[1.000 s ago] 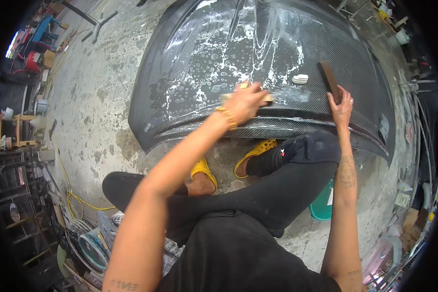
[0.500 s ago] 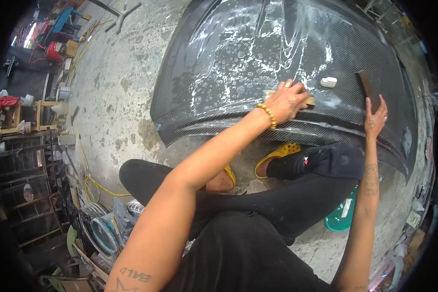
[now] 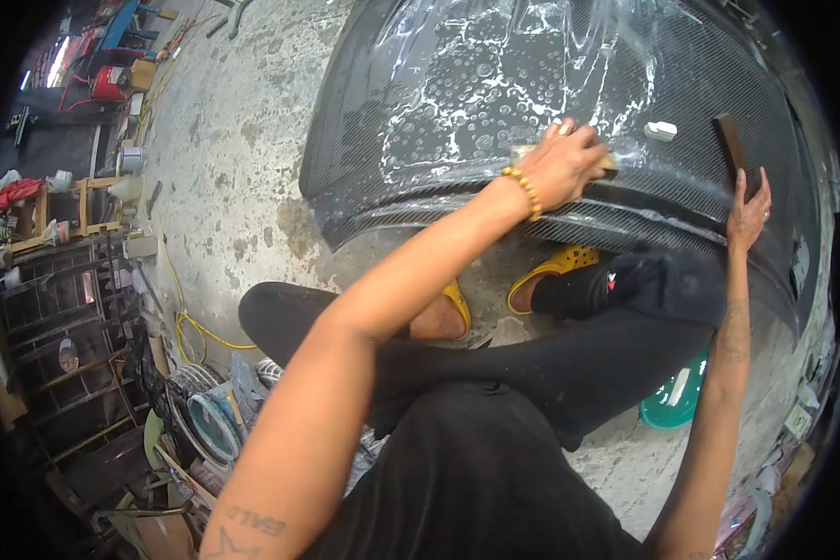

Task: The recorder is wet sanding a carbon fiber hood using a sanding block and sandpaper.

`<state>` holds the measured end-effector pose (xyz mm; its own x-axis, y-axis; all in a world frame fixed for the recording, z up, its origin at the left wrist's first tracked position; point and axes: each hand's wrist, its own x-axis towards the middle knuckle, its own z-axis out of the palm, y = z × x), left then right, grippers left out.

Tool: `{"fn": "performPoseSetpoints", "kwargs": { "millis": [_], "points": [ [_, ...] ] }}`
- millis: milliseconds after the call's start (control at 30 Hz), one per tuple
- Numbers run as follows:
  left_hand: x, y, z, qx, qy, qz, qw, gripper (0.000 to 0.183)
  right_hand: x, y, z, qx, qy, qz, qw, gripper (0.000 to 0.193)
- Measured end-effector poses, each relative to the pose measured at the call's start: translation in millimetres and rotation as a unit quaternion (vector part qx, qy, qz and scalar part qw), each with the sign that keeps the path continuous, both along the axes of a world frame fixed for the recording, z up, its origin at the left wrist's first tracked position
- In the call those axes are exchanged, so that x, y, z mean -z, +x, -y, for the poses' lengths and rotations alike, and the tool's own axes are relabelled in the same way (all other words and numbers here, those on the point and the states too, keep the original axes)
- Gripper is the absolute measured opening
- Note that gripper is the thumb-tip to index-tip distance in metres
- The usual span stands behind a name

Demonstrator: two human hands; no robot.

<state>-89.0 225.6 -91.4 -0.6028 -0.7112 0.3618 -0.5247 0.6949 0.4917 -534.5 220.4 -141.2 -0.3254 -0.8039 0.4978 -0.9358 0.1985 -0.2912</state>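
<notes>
A dark carbon-weave car hood lies before me, its near surface wet with whitish suds. My left hand is closed over a tan, flat sanding block, pressed on the hood near its front edge. Only the block's ends show; the palm hides the rest. Toward the right side of the hood, my right hand rests with fingers stretched out, holding nothing. Just beyond its fingertips lies a long brown bar. Between the hands, a small white block sits on the hood.
Beneath my right knee, a green basin with a pale strip in it stands on the stained concrete floor. Buckets and clutter crowd the lower left. A yellow cord runs along the floor; wooden shelving lines the left.
The view has shifted, so the hood sits higher and farther right. Against the hood, my left hand has slid a little left with the sanding block. My right hand has drawn slightly nearer me.
</notes>
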Motion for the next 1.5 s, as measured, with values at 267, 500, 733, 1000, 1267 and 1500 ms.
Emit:
{"fn": "performPoseSetpoints", "kwargs": {
  "millis": [267,500,733,1000,1267,1500],
  "points": [
    [-24.1,251.3,-87.9,-0.130,0.056,0.151,0.978,0.041,-2.3,1.4,-12.9,0.018,-0.008,0.015,1.000,0.077],
    [3.5,27.8,1.8,0.041,0.028,0.008,0.999,0.024,-6.2,15.5,-4.5,0.021,-0.014,0.017,1.000,0.075],
    [8.3,105.4,-23.9,-0.024,0.053,0.009,0.998,0.033,-0.1,5.2,-18.1,0.039,0.011,-0.001,0.999,0.070],
    [-20.2,127.9,-23.0,-0.041,0.083,0.071,0.993,0.036,-12.0,24.2,-13.7,0.015,-0.014,-0.007,1.000,0.067],
    [4.9,75.7,-16.7,-0.015,0.087,0.024,0.996,0.029,2.1,6.6,-15.0,0.025,0.031,-0.002,0.999,0.068],
    [-15.4,252.3,-82.1,-0.173,0.028,0.116,0.978,0.040,-7.3,3.9,-11.8,0.002,-0.011,-0.002,1.000,0.066]
  ]
}}
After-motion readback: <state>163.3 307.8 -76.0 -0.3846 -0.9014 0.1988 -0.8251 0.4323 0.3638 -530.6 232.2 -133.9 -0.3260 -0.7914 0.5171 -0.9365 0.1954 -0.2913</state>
